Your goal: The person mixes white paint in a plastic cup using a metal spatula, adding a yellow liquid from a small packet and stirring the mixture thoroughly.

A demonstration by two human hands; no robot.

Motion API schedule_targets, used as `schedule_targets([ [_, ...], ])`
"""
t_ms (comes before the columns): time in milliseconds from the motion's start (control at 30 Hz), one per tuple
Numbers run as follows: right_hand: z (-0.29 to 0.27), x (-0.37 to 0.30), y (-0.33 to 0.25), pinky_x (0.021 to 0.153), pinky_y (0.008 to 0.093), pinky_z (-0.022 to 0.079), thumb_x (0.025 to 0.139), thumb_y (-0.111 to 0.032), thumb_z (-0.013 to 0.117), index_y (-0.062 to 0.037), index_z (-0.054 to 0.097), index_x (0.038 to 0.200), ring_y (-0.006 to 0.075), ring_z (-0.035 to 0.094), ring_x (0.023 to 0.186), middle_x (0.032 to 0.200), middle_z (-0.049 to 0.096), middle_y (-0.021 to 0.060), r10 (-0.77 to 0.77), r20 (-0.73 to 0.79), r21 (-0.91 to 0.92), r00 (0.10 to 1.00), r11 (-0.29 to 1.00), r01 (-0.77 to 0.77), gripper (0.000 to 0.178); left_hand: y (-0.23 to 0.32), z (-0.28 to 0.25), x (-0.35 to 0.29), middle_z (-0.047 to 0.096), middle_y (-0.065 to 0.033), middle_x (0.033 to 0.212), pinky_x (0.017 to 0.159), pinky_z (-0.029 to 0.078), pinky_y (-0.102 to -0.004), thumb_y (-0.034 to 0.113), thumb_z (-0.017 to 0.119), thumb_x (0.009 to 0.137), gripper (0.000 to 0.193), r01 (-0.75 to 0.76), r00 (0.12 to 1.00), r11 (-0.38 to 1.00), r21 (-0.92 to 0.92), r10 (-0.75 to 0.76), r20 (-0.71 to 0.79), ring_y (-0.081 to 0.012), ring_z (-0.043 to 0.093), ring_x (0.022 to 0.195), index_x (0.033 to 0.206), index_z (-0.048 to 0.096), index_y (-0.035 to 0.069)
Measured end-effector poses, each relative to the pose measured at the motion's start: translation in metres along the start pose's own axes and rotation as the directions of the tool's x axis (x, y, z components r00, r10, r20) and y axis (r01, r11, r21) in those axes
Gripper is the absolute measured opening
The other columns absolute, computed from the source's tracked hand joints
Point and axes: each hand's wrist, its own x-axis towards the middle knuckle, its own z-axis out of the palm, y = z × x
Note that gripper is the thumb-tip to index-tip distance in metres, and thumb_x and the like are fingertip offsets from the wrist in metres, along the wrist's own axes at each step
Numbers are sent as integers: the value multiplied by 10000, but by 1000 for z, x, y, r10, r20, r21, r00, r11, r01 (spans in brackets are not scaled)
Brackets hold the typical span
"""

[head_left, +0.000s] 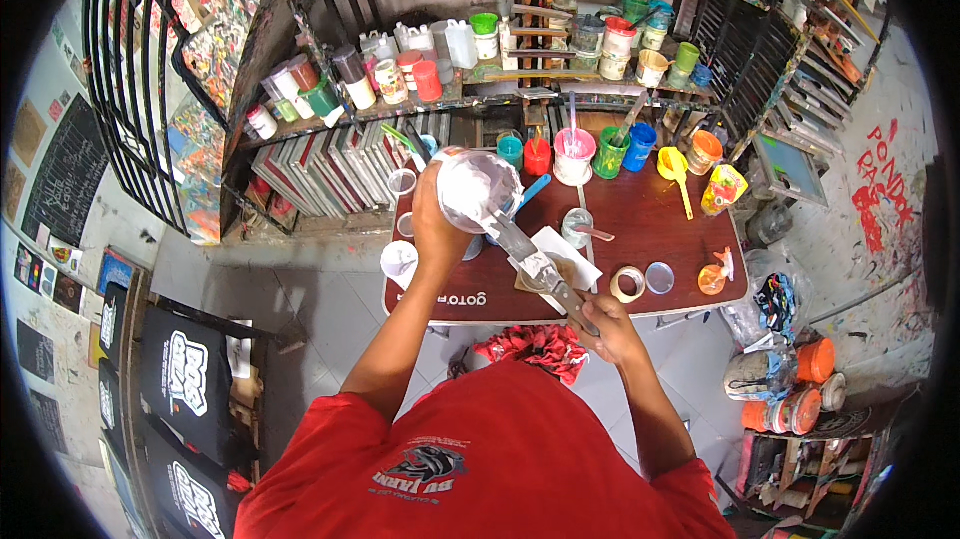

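Note:
My left hand (436,224) is wrapped round a clear plastic tub (462,213), tilted so that its open mouth shows. Thick white paint (486,179) coats the inside. My right hand (606,325) grips the handle of a flat metal spatula (541,269), whose blade is smeared with white. The blade's tip reaches to the tub's mouth. Below the spatula, a white sheet (570,254) lies on the dark red table (455,284). A small clear cup (577,228) with a stick in it stands just right of the tub.
Paint pots, including a pink one (574,159) and a green one (610,154), line the table's far side. A tape roll (627,285) and an orange spray bottle (713,276) are at the right. Shelves of containers (428,81) rise behind; framed screens (335,174) stand below them.

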Motion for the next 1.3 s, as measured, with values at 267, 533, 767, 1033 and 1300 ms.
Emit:
schedule_targets([
  [267, -31, -39, 1, 358, 193, 230, 996, -356, 575, 55, 537, 1341, 30, 334, 400, 741, 574, 75, -58, -83, -203, 995, 978, 40, 538, 9, -1, -44, 651, -179, 1154, 939, 495, -409, 133, 892, 609, 715, 269, 950, 939, -216, -222, 218, -358, 633, 1071, 1234, 564, 21],
  [533, -42, -57, -14, 384, 202, 245, 996, -334, 569, 66, 569, 1304, 34, 332, 418, 708, 555, 56, 49, -165, -252, 985, 964, -90, 504, -18, 13, -93, 646, -209, 1190, 935, 514, -423, 179, 916, 561, 891, 379, 893, 900, -213, -295, 340, -371, 629, 1116, 1319, 489, -15],
  [767, -48, -52, -23, 389, 198, 243, 990, -379, 583, 78, 566, 1298, 36, 335, 419, 722, 565, 69, 71, -158, -308, 985, 944, -118, 551, -39, 15, -121, 639, -208, 1200, 932, 515, -443, 196, 922, 538, 924, 492, 820, 865, -92, -426, 381, -375, 623, 1119, 1332, 485, 17],
  [1033, -44, -28, -28, 396, 196, 243, 997, -367, 572, 69, 566, 1304, 32, 337, 430, 727, 575, 79, 85, -128, -345, 988, 930, -125, 533, -77, 13, -144, 650, -186, 1221, 958, 520, -410, 171, 936, 537, 936, 541, 782, 837, -84, -464, 417, -317, 637, 1147, 1336, 477, 11],
  [1300, -42, -8, -20, 398, 195, 244, 1006, -334, 557, 57, 568, 1307, 33, 341, 435, 732, 576, 77, 132, -109, -387, 985, 907, -164, 494, -113, 11, -167, 625, -200, 1249, 969, 504, -423, 216, 936, 546, 957, 558, 757, 829, -44, -486, 438, -348, 613, 1165, 1352, 461, 16],
])
